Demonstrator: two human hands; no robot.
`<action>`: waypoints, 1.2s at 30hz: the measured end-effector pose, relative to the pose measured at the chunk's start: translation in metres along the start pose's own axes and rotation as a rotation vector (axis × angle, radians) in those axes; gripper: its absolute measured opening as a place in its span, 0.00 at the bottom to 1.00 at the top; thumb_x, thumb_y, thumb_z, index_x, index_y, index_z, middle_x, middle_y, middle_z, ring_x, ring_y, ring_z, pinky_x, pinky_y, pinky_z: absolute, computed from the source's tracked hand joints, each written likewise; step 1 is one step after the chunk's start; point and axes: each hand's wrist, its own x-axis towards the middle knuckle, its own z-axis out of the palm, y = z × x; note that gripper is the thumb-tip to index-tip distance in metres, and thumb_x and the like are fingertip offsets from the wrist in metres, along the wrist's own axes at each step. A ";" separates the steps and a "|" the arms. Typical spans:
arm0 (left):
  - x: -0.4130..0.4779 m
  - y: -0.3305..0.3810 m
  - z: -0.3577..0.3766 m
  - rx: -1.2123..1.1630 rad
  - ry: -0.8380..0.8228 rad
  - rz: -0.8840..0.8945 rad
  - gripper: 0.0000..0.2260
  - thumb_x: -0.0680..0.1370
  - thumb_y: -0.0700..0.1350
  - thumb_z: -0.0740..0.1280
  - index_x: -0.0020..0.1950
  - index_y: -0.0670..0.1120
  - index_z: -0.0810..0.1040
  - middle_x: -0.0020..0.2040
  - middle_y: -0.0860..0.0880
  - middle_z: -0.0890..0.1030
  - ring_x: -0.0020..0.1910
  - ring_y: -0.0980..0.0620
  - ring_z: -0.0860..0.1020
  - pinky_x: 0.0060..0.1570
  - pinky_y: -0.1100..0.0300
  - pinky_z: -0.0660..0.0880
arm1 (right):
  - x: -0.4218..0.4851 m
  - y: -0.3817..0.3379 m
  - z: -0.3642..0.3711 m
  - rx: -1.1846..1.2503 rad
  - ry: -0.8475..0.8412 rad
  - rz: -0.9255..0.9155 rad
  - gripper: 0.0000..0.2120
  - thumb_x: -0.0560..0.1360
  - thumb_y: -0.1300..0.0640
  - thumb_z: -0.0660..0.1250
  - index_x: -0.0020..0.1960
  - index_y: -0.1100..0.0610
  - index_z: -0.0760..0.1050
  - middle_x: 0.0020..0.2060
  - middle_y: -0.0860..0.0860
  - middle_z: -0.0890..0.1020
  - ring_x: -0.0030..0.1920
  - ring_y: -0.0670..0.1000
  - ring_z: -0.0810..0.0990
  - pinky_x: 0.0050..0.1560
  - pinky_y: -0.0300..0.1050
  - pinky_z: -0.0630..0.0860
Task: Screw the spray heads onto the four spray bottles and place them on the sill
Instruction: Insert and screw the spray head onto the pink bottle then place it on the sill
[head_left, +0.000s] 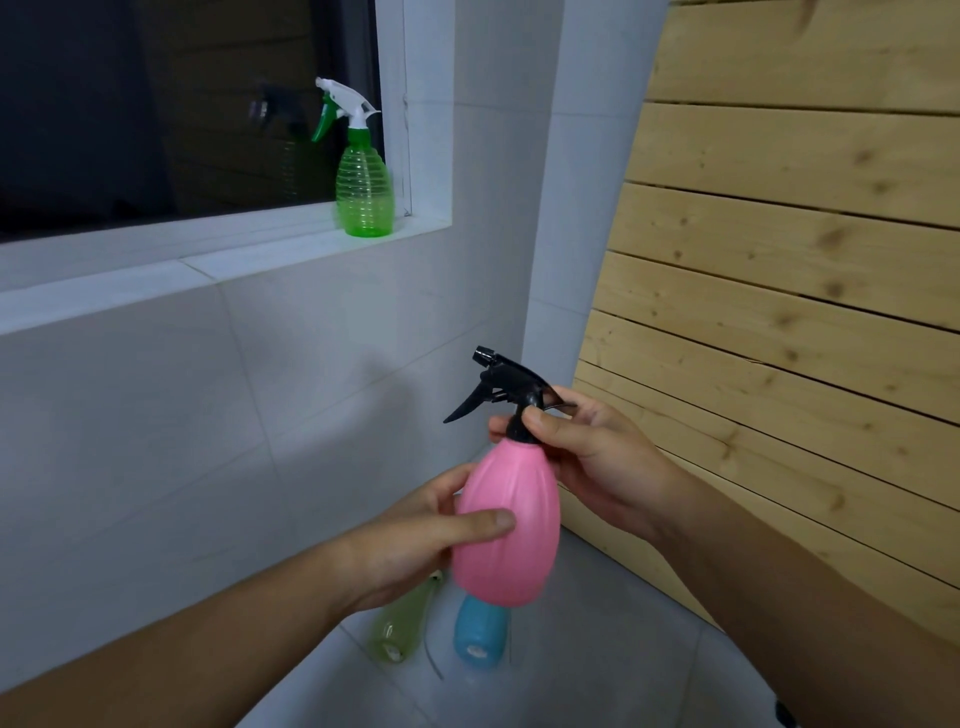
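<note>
By the tiled window sill (208, 260), the left hand (415, 540) is steadying the pink bottle (506, 525) while the right hand (587, 457) is gripping the black spray head (511, 387) at its collar, likely for twisting.

No text, label, brand, number or sign can be read anywhere in the view: the opaque pink plastic spray bottle (506, 525), its black trigger spray head (506, 387), the clear green ribbed spray bottle (363, 189) on the white window sill (156, 275), the pale green bottle (400, 629) and the blue bottle (480, 636) lower down all show plain, unmarked surfaces, and the white wall tiles (208, 415) and the light wooden slat panel (779, 312) carry no writing either
</note>
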 end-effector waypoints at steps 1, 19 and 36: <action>0.000 0.001 0.000 0.008 0.021 0.016 0.32 0.68 0.45 0.78 0.71 0.52 0.75 0.61 0.45 0.85 0.59 0.44 0.84 0.54 0.50 0.82 | 0.000 -0.001 0.001 0.005 0.001 -0.008 0.14 0.74 0.62 0.68 0.59 0.63 0.75 0.51 0.62 0.85 0.53 0.56 0.84 0.59 0.52 0.79; 0.003 0.008 0.013 0.188 0.248 0.111 0.27 0.66 0.47 0.83 0.63 0.53 0.79 0.54 0.48 0.87 0.50 0.48 0.87 0.38 0.59 0.82 | 0.012 0.005 0.007 -0.123 0.273 -0.118 0.08 0.74 0.64 0.70 0.53 0.63 0.80 0.43 0.59 0.86 0.45 0.53 0.85 0.48 0.43 0.82; -0.009 0.033 -0.022 -0.044 0.215 0.140 0.27 0.67 0.48 0.81 0.65 0.51 0.79 0.59 0.43 0.86 0.56 0.41 0.85 0.56 0.44 0.82 | 0.015 0.002 0.015 -0.389 0.179 0.026 0.34 0.69 0.40 0.70 0.71 0.54 0.70 0.62 0.52 0.81 0.59 0.51 0.82 0.58 0.48 0.80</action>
